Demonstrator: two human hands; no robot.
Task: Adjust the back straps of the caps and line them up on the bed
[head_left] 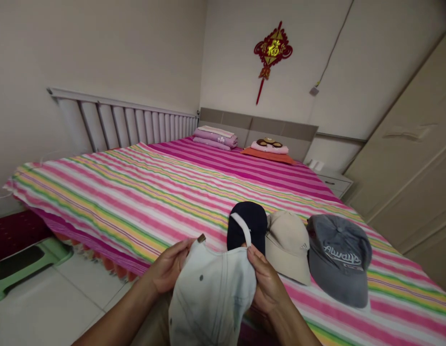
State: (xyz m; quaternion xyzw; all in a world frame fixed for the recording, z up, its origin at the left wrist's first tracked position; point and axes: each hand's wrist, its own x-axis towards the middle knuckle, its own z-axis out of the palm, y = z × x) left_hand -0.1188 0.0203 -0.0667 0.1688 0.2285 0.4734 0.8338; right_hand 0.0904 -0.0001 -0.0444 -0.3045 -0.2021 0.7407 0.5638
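A pale, whitish baseball cap (211,293) is held between my two hands, with its back opening toward the bed. My left hand (174,264) grips the cap's left edge, close to a small metal buckle. On the other side my right hand (264,278) pinches the cap's edge where a loose white strap sticks up. Just beyond lie three caps in a row on the bed: a dark navy cap (257,216), partly hidden by the strap, a beige cap (287,240) and a grey cap (338,259) with white lettering.
The striped bed sheet (111,192) spreads in front of me. Folded purple bedding (217,139) and a pink pillow (269,146) rest by the headboard (226,120). A green stool (31,269) stands at lower left, a nightstand (332,182) at right.
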